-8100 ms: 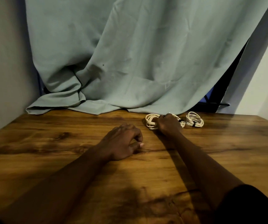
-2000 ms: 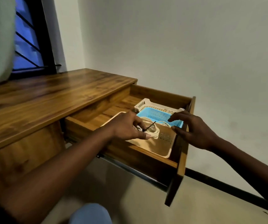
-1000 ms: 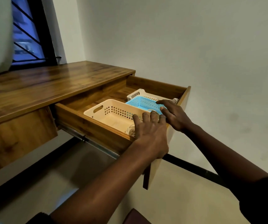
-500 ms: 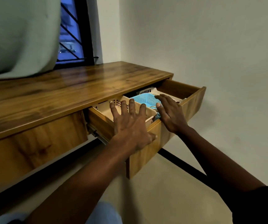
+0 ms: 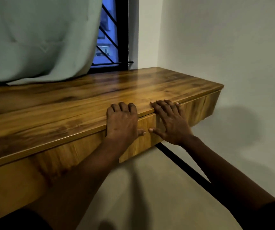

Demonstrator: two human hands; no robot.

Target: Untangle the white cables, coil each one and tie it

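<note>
- Cables are not showing anywhere in frame. Half a second ago the drawer (image 5: 198,107) was standing open at centre right with a cream basket and a blue basket inside. Two seconds ago the left hand (image 5: 121,125) was setting a white coil down in the cream basket. Judging from that, the coils are now lying inside the closed drawer, out of sight.
- Drawer is now sitting flush under the desk top (image 5: 77,105), centre to right of frame, with no gap showing along its upper edge.
- Left hand is pressing its palm against the drawer's front. Its fingers (image 5: 122,106) are lying close together and bending over the desk edge, tips resting on the top, thumb sticking out to the right.
- Right hand (image 5: 170,123), just beside it, is lying flat on the front. Its fingers (image 5: 164,105) are spreading a little and reaching over the top edge. Its thumb is pointing left, near the other thumb but apart.
- Neither hand is holding anything.
- Task reading: untangling, coiling and tying are looking finished, stowing too; only letting go seems to be remaining.
- Baskets are hidden now, so their contents cannot be checked.
- Around: grey-green curtain (image 5: 39,39) at upper left is draping onto the desk's back edge. Barred window (image 5: 107,39) is showing blue at upper centre. Pale wall (image 5: 224,47) is filling the right. Dark strip (image 5: 183,163) is running along the floor line at lower right.
</note>
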